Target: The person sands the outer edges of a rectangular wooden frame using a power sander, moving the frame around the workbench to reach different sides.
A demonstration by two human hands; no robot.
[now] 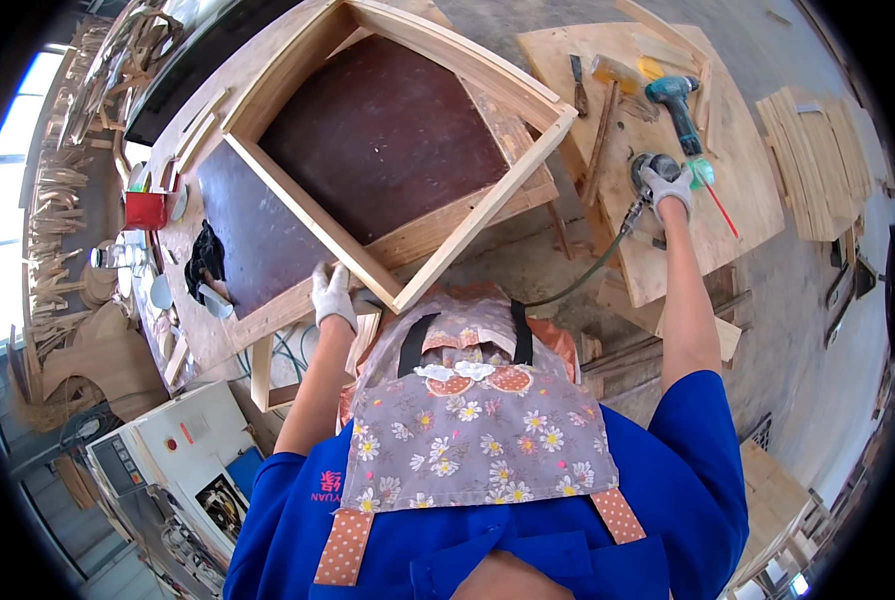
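A pale wooden frame (468,225) lies on a dark brown workbench top (388,130) in front of me. My left hand (333,295), in a white glove, rests on the near rail of the frame by its lower corner. My right hand (668,185), also gloved, reaches out to the right and grips a round air sander (656,166) with a hose, on a plywood side table (748,170). I wear a blue shirt and a flowered apron.
On the plywood table lie a teal cordless drill (676,100), a yellow mallet (618,72), a chisel and a red-handled tool (720,205). A red cup (146,210) and a black rag (206,255) sit at the bench's left. Stacked boards (818,160) stand far right; a white machine (183,450) lower left.
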